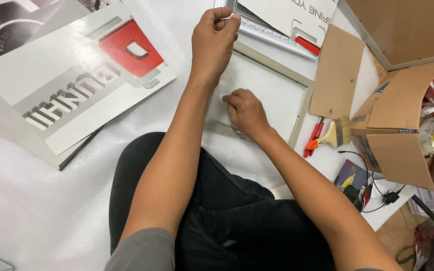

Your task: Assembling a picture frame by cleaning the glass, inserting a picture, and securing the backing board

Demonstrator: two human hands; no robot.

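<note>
A: Picture frame (297,108), pale beige and rectangular, lies flat on the white sheet (36,200) in the middle of the scene, just beyond the person's knees.

B: Where are the hands?

A: The left hand (213,40) is raised over the frame's far left corner, fingers pinched together on a small white scrap. The right hand (246,111) rests on the frame's white panel near its close edge, fingertips pressing a small white piece (224,96) against it.

B: What lies around it?

A: To the right, a brown backing board (336,70) sits beside the frame. Nearer, a paintbrush (333,134) with an orange handle lies next to a red tool (313,135). An open cardboard box (403,135) stands at the far right. On the left, a large white board with a red shape (76,70) lies flat. Another silver frame (272,31) sits at the far edge.
</note>
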